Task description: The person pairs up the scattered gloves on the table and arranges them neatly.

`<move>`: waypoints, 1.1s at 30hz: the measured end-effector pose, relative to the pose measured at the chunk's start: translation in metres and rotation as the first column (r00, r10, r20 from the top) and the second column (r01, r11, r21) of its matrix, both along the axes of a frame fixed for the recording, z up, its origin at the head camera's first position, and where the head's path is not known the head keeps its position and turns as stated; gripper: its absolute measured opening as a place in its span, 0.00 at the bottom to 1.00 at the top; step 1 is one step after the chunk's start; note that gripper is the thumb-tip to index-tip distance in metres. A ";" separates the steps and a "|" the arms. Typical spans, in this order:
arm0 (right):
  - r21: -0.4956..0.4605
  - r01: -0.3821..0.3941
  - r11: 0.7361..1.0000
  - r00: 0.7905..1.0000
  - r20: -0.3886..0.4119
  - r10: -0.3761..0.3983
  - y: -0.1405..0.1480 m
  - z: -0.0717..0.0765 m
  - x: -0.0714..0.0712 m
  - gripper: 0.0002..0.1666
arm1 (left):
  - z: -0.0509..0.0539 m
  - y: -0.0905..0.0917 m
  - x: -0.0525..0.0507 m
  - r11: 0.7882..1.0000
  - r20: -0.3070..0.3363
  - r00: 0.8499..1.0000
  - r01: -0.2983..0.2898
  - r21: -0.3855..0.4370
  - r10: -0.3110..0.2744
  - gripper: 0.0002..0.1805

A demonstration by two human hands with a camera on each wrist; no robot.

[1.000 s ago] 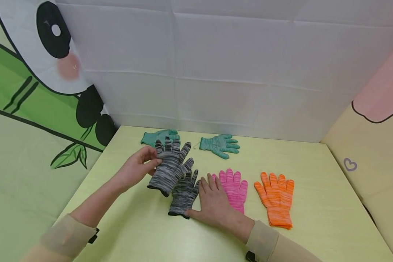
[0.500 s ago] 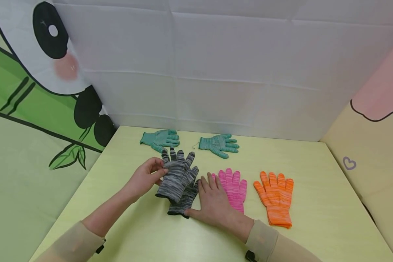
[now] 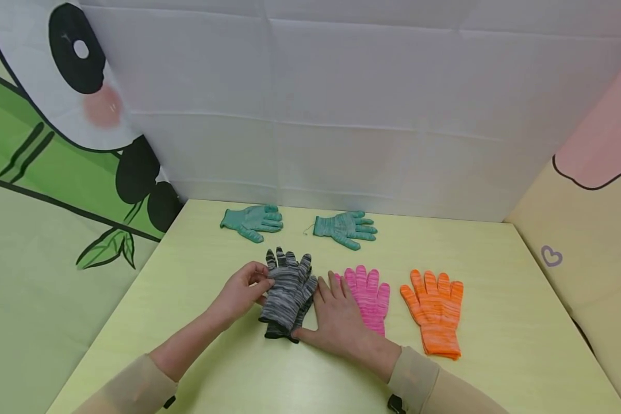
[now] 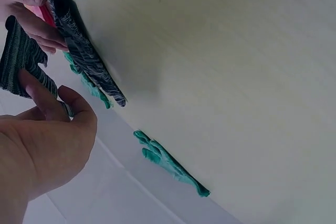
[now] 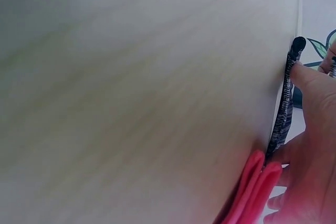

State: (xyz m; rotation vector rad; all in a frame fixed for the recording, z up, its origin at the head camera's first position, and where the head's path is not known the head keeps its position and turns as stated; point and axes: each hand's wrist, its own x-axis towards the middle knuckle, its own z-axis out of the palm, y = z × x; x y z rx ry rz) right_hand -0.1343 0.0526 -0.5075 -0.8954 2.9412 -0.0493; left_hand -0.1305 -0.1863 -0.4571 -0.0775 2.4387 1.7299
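A marled grey-and-black knit glove (image 3: 287, 293), dark-hemmed, is raised over its flat-lying twin (image 3: 276, 331), its edge pinched between the left grip's (image 3: 241, 292) thumb and fingers. The right grip (image 3: 338, 319) lies spread, thumb at the twin's cuff. Streaky pink (image 3: 368, 299) and orange (image 3: 437, 313) gloves (fingers pointing away) lie rightward on the pale surface (image 3: 248, 374); two green gloves (image 3: 345, 229) sit farther back.

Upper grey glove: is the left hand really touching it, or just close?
Touching: the head view shows the left hand pinching the upper grey glove at its side edge, thumb overlapping it.
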 end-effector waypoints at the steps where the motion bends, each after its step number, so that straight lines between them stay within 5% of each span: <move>1: -0.001 0.000 1.000 1.000 -0.004 0.000 0.000 0.000 0.000 0.73 | -0.002 0.001 0.000 1.000 -0.002 1.000 -0.001 -0.003 0.001 0.09; 33: 0.018 0.004 1.000 1.000 -0.009 -0.004 -0.001 -0.001 -0.001 0.65 | -0.019 0.008 -0.003 1.000 0.045 0.999 0.011 -0.021 -0.010 0.08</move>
